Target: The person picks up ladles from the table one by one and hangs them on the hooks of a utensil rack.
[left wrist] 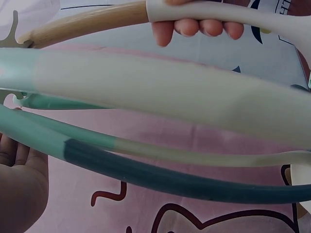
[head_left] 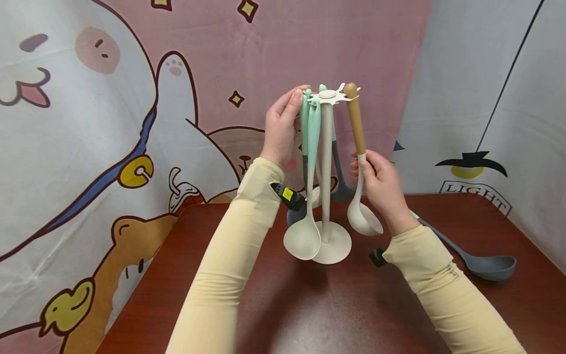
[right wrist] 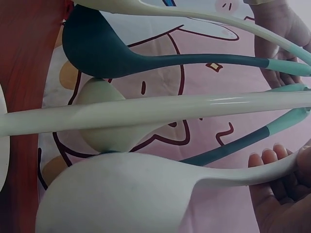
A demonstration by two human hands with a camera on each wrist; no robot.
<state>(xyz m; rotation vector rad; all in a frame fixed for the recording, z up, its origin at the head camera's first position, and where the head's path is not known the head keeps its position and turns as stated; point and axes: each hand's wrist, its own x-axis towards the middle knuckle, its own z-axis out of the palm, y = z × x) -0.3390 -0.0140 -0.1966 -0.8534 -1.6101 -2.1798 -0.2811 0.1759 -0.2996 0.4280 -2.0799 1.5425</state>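
A cream utensil rack [head_left: 326, 162] with a round base and a hooked top stands in the middle of the head view. My right hand [head_left: 381, 179] grips a white ladle [head_left: 363, 220] by its neck, just below the wooden handle; the handle's rounded end is right at a rack hook. High on the left side, my left hand [head_left: 283, 123] pinches the rack's hooked rim, beside the mint handle tops. A cream ladle [head_left: 302, 239] with a mint handle hangs in front. Dark utensils [right wrist: 97, 43] and a smaller cream one [right wrist: 99, 109] hang around the pole.
A dark grey spoon [head_left: 491, 268] with a deep bowl lies at the right of the reddish-brown table [head_left: 309, 314], partly behind my right sleeve. A printed cartoon cloth [head_left: 353, 39] hangs behind the table.
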